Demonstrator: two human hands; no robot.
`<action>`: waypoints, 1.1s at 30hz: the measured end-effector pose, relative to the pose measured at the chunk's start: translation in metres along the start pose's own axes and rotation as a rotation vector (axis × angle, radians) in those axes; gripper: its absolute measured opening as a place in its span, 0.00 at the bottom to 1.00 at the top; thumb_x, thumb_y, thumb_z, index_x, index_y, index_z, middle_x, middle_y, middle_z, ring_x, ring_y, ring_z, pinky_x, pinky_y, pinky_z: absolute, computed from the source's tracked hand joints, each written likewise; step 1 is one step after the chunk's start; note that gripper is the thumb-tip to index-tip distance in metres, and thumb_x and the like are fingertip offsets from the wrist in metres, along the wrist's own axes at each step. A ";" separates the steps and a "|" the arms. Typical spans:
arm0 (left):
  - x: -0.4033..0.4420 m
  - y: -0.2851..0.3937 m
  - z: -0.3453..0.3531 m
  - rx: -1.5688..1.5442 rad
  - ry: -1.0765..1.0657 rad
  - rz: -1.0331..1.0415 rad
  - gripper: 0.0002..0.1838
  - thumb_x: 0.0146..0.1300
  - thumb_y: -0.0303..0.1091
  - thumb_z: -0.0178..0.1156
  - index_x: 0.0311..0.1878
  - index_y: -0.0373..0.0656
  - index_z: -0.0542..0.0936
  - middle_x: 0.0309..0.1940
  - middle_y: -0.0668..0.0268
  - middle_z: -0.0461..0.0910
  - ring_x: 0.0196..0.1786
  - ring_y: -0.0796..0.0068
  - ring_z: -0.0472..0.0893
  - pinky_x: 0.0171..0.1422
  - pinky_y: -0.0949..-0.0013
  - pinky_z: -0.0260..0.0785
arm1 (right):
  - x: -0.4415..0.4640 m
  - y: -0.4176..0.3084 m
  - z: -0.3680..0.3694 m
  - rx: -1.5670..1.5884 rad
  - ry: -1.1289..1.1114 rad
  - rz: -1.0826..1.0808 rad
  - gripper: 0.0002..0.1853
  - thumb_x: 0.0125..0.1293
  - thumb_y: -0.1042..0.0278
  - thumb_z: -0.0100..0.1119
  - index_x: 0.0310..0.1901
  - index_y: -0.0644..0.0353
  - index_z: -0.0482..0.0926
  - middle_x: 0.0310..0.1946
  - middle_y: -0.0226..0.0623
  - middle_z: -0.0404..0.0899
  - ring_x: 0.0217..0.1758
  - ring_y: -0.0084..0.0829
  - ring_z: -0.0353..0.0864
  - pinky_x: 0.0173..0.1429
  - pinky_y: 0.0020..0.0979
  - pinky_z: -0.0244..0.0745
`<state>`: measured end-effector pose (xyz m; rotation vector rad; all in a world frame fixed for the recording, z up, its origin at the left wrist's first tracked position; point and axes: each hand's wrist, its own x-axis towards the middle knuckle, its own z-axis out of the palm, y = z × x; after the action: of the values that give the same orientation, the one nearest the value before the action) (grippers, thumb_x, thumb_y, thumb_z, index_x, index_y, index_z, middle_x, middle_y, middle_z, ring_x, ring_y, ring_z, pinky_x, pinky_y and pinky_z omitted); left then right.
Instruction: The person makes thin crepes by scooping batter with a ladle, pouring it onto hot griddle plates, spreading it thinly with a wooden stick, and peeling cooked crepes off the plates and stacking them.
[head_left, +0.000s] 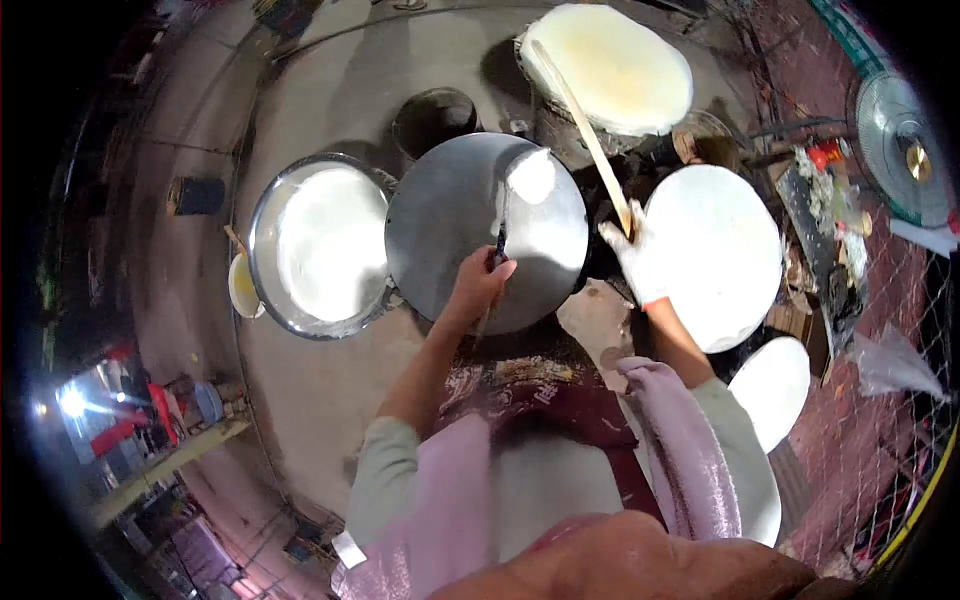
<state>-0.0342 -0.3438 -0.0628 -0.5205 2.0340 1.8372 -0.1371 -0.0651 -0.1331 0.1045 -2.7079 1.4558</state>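
Small bowl [243, 290]: pale, set against the left rim of the basin, a stick-like handle rising from it.

Basin [264, 255]: round, metal, holding white liquid [332, 240]; its right rim meets, or nearly meets, the griddle. Floor [300, 385] runs wide below it.

Bucket [435, 118]: dark, just beyond the griddle's upper edge.

Griddle [435, 225]: round, grey, centre; its left half is bare to the rim.

Left hand [482, 287]: over the griddle's lower part, fingers closed round the dark handle of a ladle [502, 215]; white patch at the ladle's far end, well inside the edge.

Stick [585, 125]: wooden, slanting from the far white round [625, 70] across a dark gap.

Right hand [637, 255]: gloved, at the stick's lower end, thumb and fingers apart; cannot tell how firmly they grip. It overlaps the left edge of the near white round [715, 260].

Fan [890, 150]: far right, beyond clutter.
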 end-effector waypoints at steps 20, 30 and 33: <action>-0.086 -0.038 -0.230 0.430 0.391 0.590 0.14 0.66 0.31 0.60 0.50 0.34 0.73 0.28 0.53 0.79 0.30 0.63 0.80 0.36 0.64 0.72 | -0.191 -0.133 0.094 0.116 0.233 0.413 0.23 0.65 0.68 0.61 0.59 0.69 0.74 0.48 0.43 0.84 0.49 0.26 0.81 0.54 0.25 0.74; -0.166 -0.064 -0.266 0.112 0.505 0.553 0.08 0.72 0.32 0.50 0.49 0.38 0.71 0.21 0.70 0.68 0.18 0.81 0.65 0.23 0.75 0.60 | -0.188 -0.120 0.094 0.301 -0.083 0.505 0.17 0.67 0.75 0.57 0.58 0.68 0.76 0.46 0.37 0.83 0.44 0.22 0.79 0.52 0.20 0.74; -0.169 -0.069 -0.274 0.010 0.454 0.565 0.07 0.75 0.30 0.44 0.46 0.39 0.71 0.18 0.72 0.66 0.15 0.83 0.61 0.19 0.76 0.57 | -0.166 -0.101 0.068 0.366 -0.015 0.522 0.19 0.67 0.75 0.58 0.59 0.69 0.74 0.44 0.32 0.81 0.45 0.19 0.77 0.53 0.21 0.73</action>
<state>0.1431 -0.6161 -0.0127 -0.4138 2.7084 2.1645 0.0353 -0.1724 -0.1013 -0.6200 -2.5556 2.0724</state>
